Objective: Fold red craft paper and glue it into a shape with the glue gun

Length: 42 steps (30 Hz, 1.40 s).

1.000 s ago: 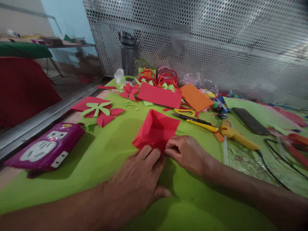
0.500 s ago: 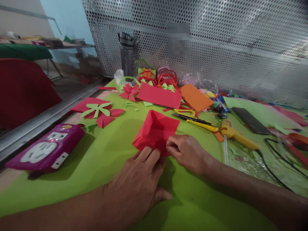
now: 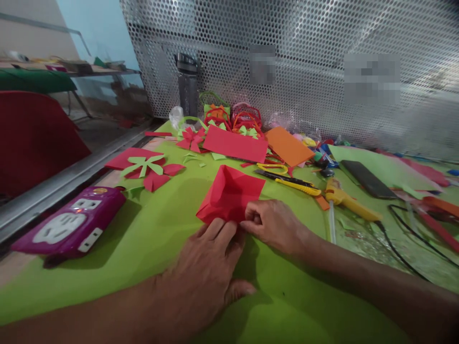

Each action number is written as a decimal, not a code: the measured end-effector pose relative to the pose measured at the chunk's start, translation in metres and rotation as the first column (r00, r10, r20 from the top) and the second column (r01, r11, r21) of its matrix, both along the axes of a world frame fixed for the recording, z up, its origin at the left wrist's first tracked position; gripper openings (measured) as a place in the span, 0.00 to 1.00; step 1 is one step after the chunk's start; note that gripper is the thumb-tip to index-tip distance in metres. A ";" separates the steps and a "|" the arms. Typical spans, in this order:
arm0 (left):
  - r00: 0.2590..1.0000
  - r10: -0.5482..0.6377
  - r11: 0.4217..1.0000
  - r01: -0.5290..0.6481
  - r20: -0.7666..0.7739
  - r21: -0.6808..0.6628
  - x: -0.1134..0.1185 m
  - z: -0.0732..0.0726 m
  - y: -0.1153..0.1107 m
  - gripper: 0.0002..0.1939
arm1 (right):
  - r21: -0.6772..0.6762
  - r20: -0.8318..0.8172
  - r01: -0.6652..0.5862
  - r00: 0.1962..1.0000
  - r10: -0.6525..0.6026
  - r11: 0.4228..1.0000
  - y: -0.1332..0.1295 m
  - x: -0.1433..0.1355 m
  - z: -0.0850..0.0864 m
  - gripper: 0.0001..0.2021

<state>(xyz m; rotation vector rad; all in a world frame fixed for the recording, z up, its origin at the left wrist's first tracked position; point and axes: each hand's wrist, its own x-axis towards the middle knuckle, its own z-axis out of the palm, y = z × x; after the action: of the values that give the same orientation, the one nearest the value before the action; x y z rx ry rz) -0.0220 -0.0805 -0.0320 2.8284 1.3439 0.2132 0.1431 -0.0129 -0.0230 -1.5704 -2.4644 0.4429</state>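
Observation:
A folded red paper piece (image 3: pixel 233 191), open at its top like a small box or pouch, rests on the green table covering. My left hand (image 3: pixel 211 267) has its curled fingers pressed on the near edge of the paper, with the thumb held apart to the right. At the near right corner, my right hand (image 3: pixel 270 222) pinches the paper between thumb and bent forefinger. The fingertips of both hands nearly meet at this edge, and part of it is hidden under them.
Beyond the paper are yellow scissors (image 3: pixel 272 168), a yellow cutter (image 3: pixel 297 185) and red card (image 3: pixel 234 143). A glue gun (image 3: pixel 353 203) and phone (image 3: pixel 367 179) lie right. A purple power strip (image 3: pixel 71 222) sits left, near cut paper flowers (image 3: pixel 142 166).
The view has shifted slightly. Both hands remain at the near edge of the red paper, and the fingers have barely moved.

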 end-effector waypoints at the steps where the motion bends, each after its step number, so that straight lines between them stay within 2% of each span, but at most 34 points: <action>1: 1.000 0.002 1.000 -0.002 0.001 -0.002 0.000 0.000 0.000 0.32 | 0.006 0.003 -0.010 1.000 0.010 1.000 0.001 0.000 0.000 0.06; 8: 1.000 0.011 0.999 -0.010 0.013 -0.053 0.000 0.001 0.001 0.24 | 0.019 -0.002 -0.018 1.000 0.018 1.000 0.005 0.003 -0.003 0.07; 12: 0.998 0.024 0.999 -0.022 0.064 -0.036 -0.001 0.001 0.001 0.20 | 0.023 0.008 -0.024 1.000 0.024 0.999 0.007 0.002 -0.003 0.06; 19: 0.995 0.005 1.000 -0.003 0.095 -0.027 -0.002 -0.004 0.001 0.20 | -0.061 -0.022 -0.036 0.999 0.035 0.997 0.003 0.002 0.004 0.08; 28: 0.995 -0.001 1.000 0.002 0.099 -0.013 -0.004 -0.003 0.001 0.20 | -0.038 -0.011 -0.123 0.992 0.122 0.992 0.008 0.007 0.000 0.06; 37: 0.994 -0.037 0.998 0.032 0.105 0.050 -0.008 -0.004 0.004 0.15 | -0.019 -0.008 -0.091 0.996 0.091 0.996 0.009 0.017 0.004 0.06; 42: 0.997 -0.036 0.999 0.034 0.068 0.025 -0.008 -0.004 0.006 0.16 | -0.022 -0.004 -0.105 0.994 0.105 0.994 0.011 0.020 0.004 0.06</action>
<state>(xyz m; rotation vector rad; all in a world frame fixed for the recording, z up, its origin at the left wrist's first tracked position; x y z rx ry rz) -0.0300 -0.0746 -0.0365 2.8327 1.2867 0.3245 0.1631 -0.0019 -0.0186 -1.4514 -2.5572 0.4906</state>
